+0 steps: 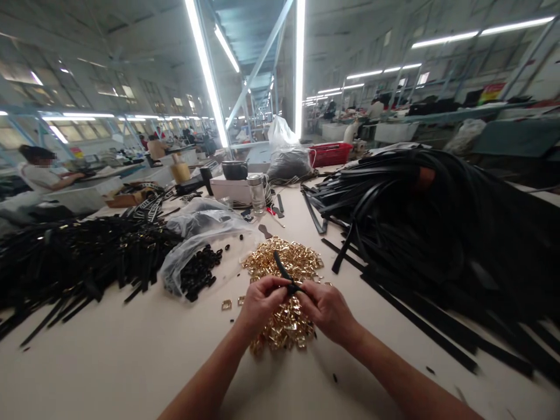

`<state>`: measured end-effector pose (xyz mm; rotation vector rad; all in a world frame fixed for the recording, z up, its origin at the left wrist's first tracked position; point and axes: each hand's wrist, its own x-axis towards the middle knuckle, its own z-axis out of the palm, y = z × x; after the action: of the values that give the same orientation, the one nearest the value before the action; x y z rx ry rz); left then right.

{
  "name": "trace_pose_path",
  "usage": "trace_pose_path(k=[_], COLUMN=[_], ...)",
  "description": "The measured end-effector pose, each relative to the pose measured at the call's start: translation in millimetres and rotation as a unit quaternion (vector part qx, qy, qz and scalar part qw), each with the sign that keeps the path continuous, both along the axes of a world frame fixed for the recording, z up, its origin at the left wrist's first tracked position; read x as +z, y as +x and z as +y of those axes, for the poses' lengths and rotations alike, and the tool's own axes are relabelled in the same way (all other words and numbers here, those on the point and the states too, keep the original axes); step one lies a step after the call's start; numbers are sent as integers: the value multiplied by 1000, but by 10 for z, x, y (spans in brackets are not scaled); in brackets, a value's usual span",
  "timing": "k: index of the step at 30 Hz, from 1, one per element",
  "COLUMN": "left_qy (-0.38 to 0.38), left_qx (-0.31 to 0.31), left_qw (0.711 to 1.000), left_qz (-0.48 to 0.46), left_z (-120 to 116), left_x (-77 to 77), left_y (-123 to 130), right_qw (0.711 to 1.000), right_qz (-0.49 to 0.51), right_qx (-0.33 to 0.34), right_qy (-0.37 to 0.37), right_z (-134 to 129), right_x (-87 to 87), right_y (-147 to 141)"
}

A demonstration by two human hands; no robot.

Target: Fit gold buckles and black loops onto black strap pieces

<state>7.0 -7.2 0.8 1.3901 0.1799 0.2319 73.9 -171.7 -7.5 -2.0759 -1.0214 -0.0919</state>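
Note:
Both hands meet over a heap of gold metal buckles (284,256) and pinch one black strap (282,267), whose free end sticks up and away from me. My left hand (263,300) is closed on it from the left. From the right, my right hand (326,308) grips the same strap with thumb and fingers. Whatever sits on the strap between the fingertips is too small and dark to make out. A few single buckles (226,304) lie left of the heap. A clear plastic bag (175,271) beside it holds small black loops (202,269).
Long black straps (394,216) are piled high at the right, with strips reaching forward. More black straps with gold glints (96,256) cover the left side. Behind the heap stand a glass jar (256,193), a dark bowl (235,170) and a red basket (330,154). A person (44,169) sits far left.

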Motion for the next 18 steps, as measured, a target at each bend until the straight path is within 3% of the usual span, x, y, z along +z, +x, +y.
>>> trace_pose_path(k=[5, 9, 14, 18], left_qy=[5, 95, 192, 225], left_qx=[-5, 8, 15, 14], left_qw=[1000, 994, 977, 971], left_qz=[-19, -60, -92, -81], left_z=[20, 26, 36, 59], left_x=[-27, -63, -91, -149], left_y=[3, 10, 10, 27], right_qw=[997, 981, 980, 984], right_qz=[62, 173, 176, 157], right_qx=[23, 69, 72, 78], right_qy=[27, 58, 55, 37], right_z=[5, 33, 34, 26], right_x=[-48, -87, -98, -88], right_y=[28, 40, 43, 26])
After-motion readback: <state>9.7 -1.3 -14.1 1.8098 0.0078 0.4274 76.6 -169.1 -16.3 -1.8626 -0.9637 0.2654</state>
